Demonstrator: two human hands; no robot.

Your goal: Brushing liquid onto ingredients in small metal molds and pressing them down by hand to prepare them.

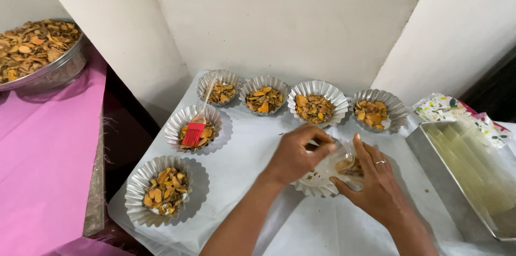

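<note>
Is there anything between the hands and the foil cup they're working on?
Nothing visible. The left hand and right hand are both already on the fluted foil cup, one on each side. The other filled cups sit apart from it.

left hand: bare, no ring or band visible | left forearm: bare to the near edge of view, no sleeve, no watch | right hand: bare, one thin silver-coloured ring on a finger | right forearm: bare at the wrist, no sleeve, no bracelet | nails: short, unpainted
</note>
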